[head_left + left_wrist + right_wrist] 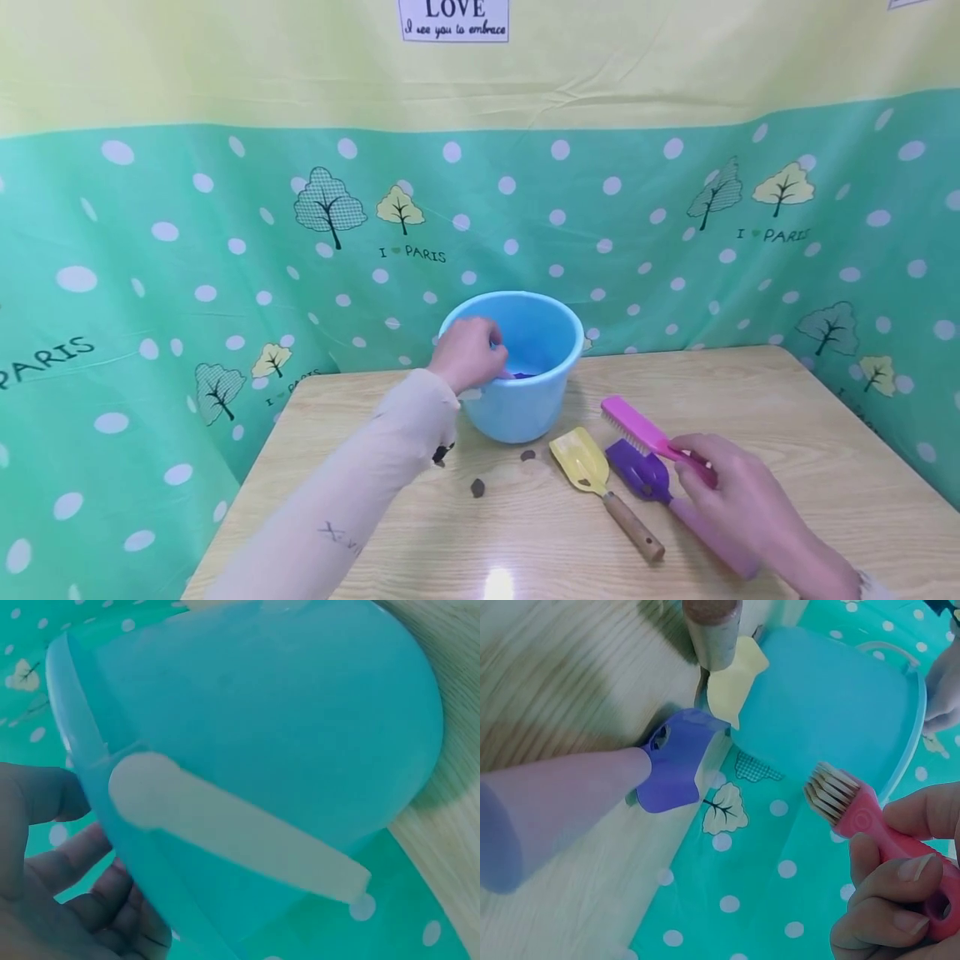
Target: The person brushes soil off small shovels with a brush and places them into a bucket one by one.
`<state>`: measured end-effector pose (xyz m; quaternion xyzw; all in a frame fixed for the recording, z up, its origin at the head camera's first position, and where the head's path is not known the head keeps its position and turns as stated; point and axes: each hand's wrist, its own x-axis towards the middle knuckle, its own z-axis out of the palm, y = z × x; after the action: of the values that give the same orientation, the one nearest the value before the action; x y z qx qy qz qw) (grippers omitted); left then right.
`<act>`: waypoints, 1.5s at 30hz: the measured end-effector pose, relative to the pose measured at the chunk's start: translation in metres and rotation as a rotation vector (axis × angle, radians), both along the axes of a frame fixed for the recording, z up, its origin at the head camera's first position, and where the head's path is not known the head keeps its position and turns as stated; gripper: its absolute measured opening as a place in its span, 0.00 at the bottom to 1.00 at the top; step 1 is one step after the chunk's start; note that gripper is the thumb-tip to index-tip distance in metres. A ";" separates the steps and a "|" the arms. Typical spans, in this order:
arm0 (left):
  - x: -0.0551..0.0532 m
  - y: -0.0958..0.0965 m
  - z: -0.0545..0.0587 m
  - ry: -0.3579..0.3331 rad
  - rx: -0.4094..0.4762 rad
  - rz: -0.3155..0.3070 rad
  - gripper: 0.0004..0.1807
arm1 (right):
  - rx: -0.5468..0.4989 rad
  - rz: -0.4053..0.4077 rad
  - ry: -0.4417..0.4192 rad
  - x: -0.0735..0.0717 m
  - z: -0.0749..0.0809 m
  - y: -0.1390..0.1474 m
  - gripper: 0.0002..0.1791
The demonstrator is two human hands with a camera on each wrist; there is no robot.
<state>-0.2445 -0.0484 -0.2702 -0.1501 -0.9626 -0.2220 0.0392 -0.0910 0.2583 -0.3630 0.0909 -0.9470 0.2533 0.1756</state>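
Observation:
My left hand (471,354) reaches over the near left rim of a light blue bucket (517,412). Its fingertips are hidden behind the rim in the left wrist view, so what they touch does not show. Something purple (522,376) lies low inside the bucket, partly hidden. My right hand (738,492) grips a pink brush (633,422) by its handle, bristles facing down, above a purple hand shovel (641,471) with a pale purple handle. Beside that shovel lies a yellow hand shovel (583,460) with a wooden handle.
Small dark lumps (477,487) lie on the wooden table (540,542) in front of the bucket. A white bucket handle (247,832) hangs along the bucket's side. Behind the table hangs a green dotted cloth (510,217).

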 end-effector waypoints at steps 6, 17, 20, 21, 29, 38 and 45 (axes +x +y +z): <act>0.010 -0.011 0.000 0.075 0.057 -0.057 0.07 | -0.003 0.002 0.044 -0.001 0.003 0.005 0.15; 0.046 -0.018 -0.008 0.176 0.089 -0.202 0.04 | -0.008 0.009 0.110 -0.001 0.006 0.014 0.14; 0.054 -0.018 -0.011 0.163 0.126 -0.234 0.06 | -0.005 -0.007 0.092 -0.001 0.008 0.016 0.15; 0.057 -0.018 -0.012 0.156 0.135 -0.244 0.06 | -0.004 -0.011 0.088 -0.001 0.008 0.016 0.15; 0.072 -0.014 -0.029 0.202 0.169 -0.282 0.04 | -0.010 -0.011 0.100 0.000 0.008 0.020 0.15; 0.088 0.001 -0.060 0.083 0.150 -0.303 0.05 | -0.002 -0.006 0.131 0.000 0.010 0.024 0.15; 0.095 0.017 -0.080 0.026 0.112 -0.331 0.10 | -0.001 -0.002 0.164 0.000 0.010 0.027 0.13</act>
<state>-0.1497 -0.0316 -0.3498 -0.3070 -0.9102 -0.2770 0.0228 -0.0909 0.2851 -0.3530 0.1105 -0.9293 0.2453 0.2529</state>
